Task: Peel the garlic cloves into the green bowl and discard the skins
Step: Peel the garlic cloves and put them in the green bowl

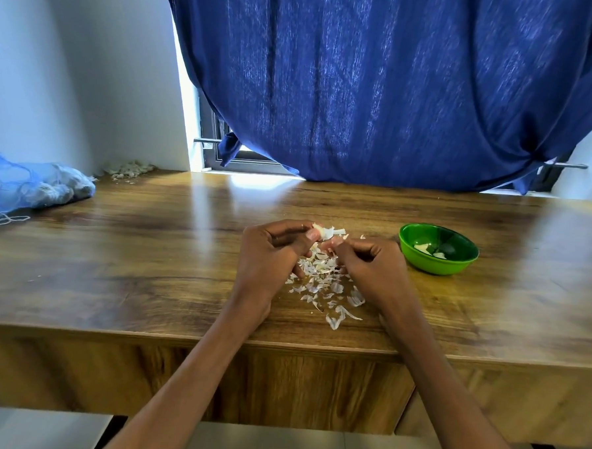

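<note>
Now peeling garlic over the tabletop (149, 251)
Left hand (269, 253) pinches a garlic clove (325, 233); right hand (371, 266) fingers curl at its skin, above loose skins (325, 287), left of the green bowl (437, 249)

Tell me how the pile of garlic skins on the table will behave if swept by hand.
The garlic skins look thin and papery, so they are probably very light and may scatter. They lie as loose curled flakes, so some would likely slip past the fingers on the glossy table.
</note>
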